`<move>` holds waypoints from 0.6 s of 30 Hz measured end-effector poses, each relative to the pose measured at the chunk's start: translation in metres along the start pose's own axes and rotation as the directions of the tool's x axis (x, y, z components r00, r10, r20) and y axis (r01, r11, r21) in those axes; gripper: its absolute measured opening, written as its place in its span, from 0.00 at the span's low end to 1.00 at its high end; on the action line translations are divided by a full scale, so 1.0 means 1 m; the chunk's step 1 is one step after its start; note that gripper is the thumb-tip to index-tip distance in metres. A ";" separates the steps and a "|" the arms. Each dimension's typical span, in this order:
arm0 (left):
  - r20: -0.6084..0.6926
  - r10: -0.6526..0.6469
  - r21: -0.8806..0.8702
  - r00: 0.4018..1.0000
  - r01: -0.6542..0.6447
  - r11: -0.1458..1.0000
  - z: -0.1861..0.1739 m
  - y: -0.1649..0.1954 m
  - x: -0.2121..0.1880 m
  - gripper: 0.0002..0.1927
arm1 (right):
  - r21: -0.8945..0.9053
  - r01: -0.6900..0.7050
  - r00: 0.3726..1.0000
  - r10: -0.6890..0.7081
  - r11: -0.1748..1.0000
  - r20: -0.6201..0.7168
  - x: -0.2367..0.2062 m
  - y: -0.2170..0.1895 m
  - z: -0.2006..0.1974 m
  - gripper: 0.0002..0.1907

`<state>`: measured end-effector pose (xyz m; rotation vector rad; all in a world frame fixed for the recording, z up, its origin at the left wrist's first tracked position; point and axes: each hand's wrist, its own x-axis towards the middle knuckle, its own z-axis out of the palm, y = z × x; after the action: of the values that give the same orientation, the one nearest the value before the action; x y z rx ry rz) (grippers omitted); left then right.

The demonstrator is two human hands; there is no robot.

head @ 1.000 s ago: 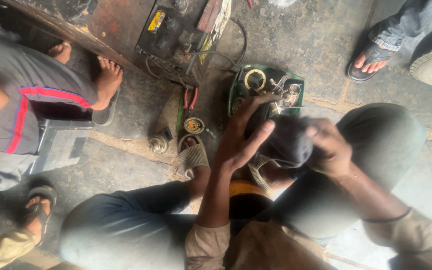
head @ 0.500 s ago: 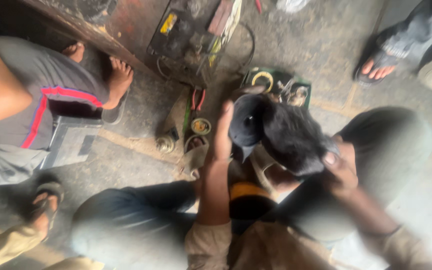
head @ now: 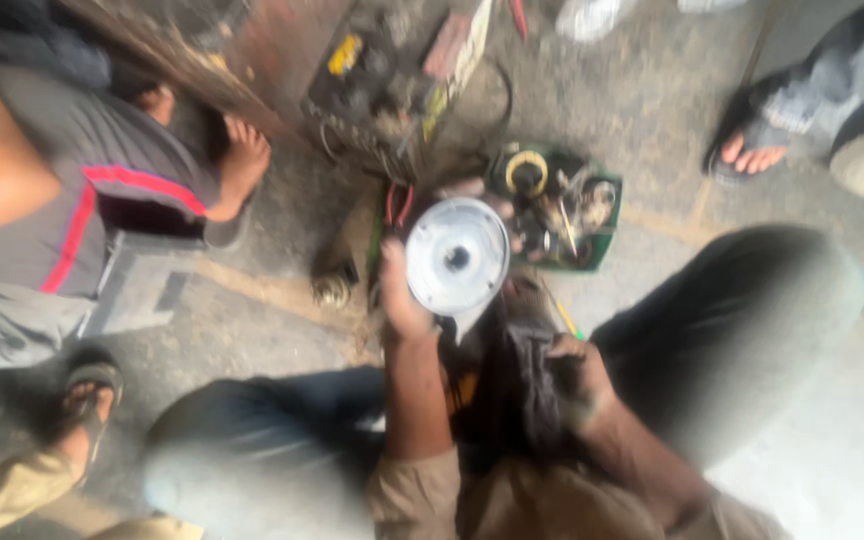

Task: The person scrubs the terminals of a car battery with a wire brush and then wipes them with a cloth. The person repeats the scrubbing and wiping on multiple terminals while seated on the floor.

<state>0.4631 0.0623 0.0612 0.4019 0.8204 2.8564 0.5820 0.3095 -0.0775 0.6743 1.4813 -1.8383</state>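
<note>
Nearest the camera, the right hand (head: 574, 385) is clenched around a dark rag (head: 527, 385) that hangs between the person's knees, close to the lap. Just beyond it, the left hand (head: 404, 300) rises from a tan sleeve and grips a round silvery metal disc (head: 457, 256) by its edge, fingers curled behind it, holding it up with its face toward the camera and a dark hole at its centre. Behind the disc, a green tray (head: 604, 240) of small parts and wires sits on the concrete floor (head: 642, 110). Farther off stands a dark battery-like box (head: 372, 90). To the left, another person's bare foot (head: 242, 170) rests on the floor.
</note>
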 end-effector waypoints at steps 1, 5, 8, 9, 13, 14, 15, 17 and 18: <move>-0.016 -0.007 -0.044 1.000 0.007 0.999 -0.001 0.001 0.000 0.52 | 0.096 0.046 0.998 -0.041 0.994 -0.053 0.011 0.014 -0.004 0.28; -0.138 -0.089 -0.176 0.986 0.064 0.982 -0.004 0.006 0.002 0.54 | 0.198 0.093 0.995 -0.097 0.976 0.009 0.039 0.041 0.014 0.31; -0.038 0.026 -0.064 0.999 -0.028 0.998 -0.007 0.009 0.006 0.52 | 0.137 -0.083 0.966 0.046 0.987 0.256 0.037 0.045 0.050 0.33; -0.009 0.071 -0.019 0.997 -0.071 0.997 -0.008 0.010 0.007 0.51 | 0.160 -0.129 0.955 0.079 0.979 0.286 0.033 0.046 0.060 0.33; -0.106 0.057 -0.464 0.993 -0.100 0.880 -0.014 0.008 0.006 0.45 | -0.095 0.239 0.939 -0.205 0.966 0.275 0.019 0.043 0.069 0.33; -0.103 0.066 -0.526 0.992 -0.111 0.843 -0.016 0.008 0.006 0.45 | -0.240 0.593 0.777 -0.469 0.768 0.420 0.017 0.041 0.067 0.35; -0.072 0.088 -0.581 0.994 -0.113 0.806 -0.020 0.008 0.011 0.45 | 0.133 0.360 0.809 -0.380 0.924 0.449 0.020 0.037 0.065 0.29; -0.028 0.067 -0.624 0.997 -0.070 0.778 -0.028 0.012 0.020 0.43 | 0.110 0.194 0.915 -0.221 0.975 0.337 0.021 0.034 0.066 0.29; -0.077 0.037 -0.661 0.996 -0.078 0.747 -0.030 0.010 0.015 0.42 | 0.094 0.118 0.953 -0.139 0.989 0.268 0.026 0.031 0.068 0.29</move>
<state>0.4388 0.0423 0.0452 0.2398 -0.2519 2.9677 0.5900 0.2349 -0.1015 0.3461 1.3032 -2.0048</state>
